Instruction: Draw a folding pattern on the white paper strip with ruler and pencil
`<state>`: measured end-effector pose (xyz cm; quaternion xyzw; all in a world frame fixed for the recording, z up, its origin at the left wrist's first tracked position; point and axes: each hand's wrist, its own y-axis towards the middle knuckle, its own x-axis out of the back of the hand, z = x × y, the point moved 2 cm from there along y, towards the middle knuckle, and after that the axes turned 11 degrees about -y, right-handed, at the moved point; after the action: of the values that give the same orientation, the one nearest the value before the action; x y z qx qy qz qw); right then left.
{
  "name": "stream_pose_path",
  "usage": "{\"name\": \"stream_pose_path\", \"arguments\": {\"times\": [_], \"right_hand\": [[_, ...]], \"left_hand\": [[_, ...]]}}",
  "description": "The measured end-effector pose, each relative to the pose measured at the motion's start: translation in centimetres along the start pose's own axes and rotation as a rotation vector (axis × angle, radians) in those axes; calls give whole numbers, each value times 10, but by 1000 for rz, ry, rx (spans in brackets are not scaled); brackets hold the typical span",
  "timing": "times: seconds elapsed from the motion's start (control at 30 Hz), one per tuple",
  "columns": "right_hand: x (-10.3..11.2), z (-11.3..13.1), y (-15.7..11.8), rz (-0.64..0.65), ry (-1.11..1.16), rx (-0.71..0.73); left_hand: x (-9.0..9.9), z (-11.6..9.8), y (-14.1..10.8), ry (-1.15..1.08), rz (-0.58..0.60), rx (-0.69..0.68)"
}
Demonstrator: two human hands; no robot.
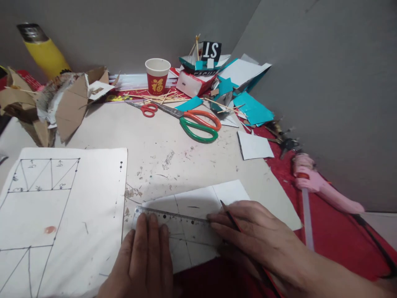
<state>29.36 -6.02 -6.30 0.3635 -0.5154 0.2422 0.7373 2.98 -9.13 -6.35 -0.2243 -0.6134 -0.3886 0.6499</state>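
Observation:
A clear plastic ruler point(178, 217) lies slantwise over a white card point(198, 198) marked with thin pencil lines. The fingers of my left hand point(144, 258) rest stretched out on the ruler's left end, pressing it down. In my right hand point(260, 234) a dark pencil point(233, 220) is held between the fingers, its tip pointing up and away from me. The fingertips of that hand touch the ruler's right end. To the left lies a large white sheet point(99, 198) with drawn lines, triangles and small handwritten labels.
Large scissors point(198, 124) and small red scissors point(149, 109) lie beyond the card. A paper cup point(157, 76), wooden sticks point(167, 97), a model boat point(201, 62) and cardboard pieces point(72, 109) line the back. A pink glue gun point(325, 186) is at right, a yellow bottle point(46, 54) at left.

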Motion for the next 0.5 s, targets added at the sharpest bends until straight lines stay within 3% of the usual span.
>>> {"name": "stream_pose_path", "arguments": {"times": [0.5], "right_hand": [[-3,4,-7,-34,-2,-18]], "left_hand": [[-3,1,1,61,-11,16]]}}
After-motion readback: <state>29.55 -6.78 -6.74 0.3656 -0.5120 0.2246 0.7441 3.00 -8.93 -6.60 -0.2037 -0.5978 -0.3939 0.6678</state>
